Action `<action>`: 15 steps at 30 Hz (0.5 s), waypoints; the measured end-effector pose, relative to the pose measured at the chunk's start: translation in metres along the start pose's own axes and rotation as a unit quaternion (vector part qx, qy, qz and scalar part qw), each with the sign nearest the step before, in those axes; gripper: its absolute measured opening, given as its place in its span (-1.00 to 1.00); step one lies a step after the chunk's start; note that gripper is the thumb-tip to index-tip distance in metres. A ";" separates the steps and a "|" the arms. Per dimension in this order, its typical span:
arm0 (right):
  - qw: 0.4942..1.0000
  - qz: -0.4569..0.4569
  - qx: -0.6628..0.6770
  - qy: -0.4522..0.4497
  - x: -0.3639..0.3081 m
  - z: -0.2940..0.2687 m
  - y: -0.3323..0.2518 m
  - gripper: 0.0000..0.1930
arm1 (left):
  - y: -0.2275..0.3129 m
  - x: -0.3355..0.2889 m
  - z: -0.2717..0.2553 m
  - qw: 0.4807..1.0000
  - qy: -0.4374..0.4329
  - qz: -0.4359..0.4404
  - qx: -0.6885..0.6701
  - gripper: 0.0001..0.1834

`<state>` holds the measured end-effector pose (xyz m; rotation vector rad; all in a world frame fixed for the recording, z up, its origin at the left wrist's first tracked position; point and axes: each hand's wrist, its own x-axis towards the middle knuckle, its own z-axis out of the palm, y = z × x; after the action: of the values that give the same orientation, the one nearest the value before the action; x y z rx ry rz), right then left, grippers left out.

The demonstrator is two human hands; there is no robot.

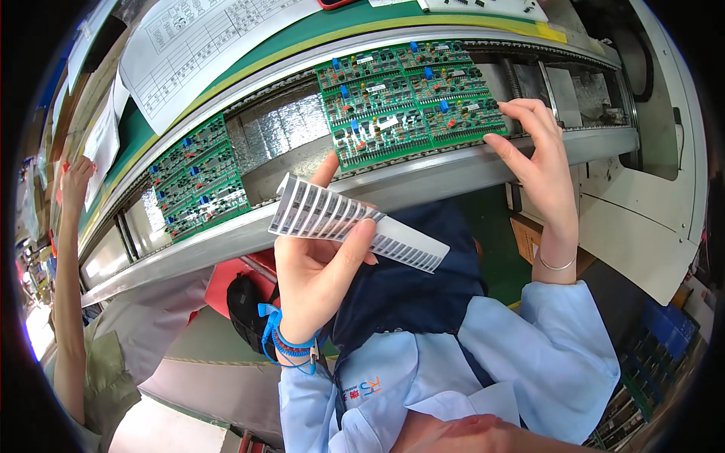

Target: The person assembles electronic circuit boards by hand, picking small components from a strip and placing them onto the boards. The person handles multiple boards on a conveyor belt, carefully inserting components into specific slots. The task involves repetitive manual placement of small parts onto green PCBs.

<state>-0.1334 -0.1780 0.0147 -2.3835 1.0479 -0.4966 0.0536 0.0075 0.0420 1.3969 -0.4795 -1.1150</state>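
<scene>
My left hand is closed on a sheet of labels, white with rows of small dark-printed stickers, curling between thumb and fingers. Its raised index finger reaches the lower left corner of a green circuit board panel. That panel lies across the rails, crowded with blue, red and black parts, and a few small white labels show on it. At the panel's right end is my right hand, thumb and index finger apart, their tips at the board's edge. Nothing shows inside its palm.
A second circuit board panel sits further left on the conveyor rail. Beyond it lie printed paper sheets on a green surface. At the left, a co-worker's arm reaches up beside the line. A pale machine housing stands at right.
</scene>
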 end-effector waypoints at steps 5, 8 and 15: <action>1.000 0.002 0.007 0.001 0.001 -0.001 0.001 -0.62 | 0.001 0.000 0.003 1.000 0.006 0.001 -0.013 -0.32; 1.000 0.002 0.009 0.002 0.000 -0.001 0.005 -0.63 | -0.001 0.001 0.005 1.000 0.003 -0.001 -0.019 -0.32; 1.000 -0.002 0.014 0.008 0.001 -0.003 0.009 -0.64 | 0.000 0.001 0.006 1.000 -0.003 -0.005 -0.014 -0.31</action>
<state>-0.1392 -0.1853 0.0118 -2.3603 1.0371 -0.5302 0.0491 0.0032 0.0430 1.3721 -0.4601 -1.1299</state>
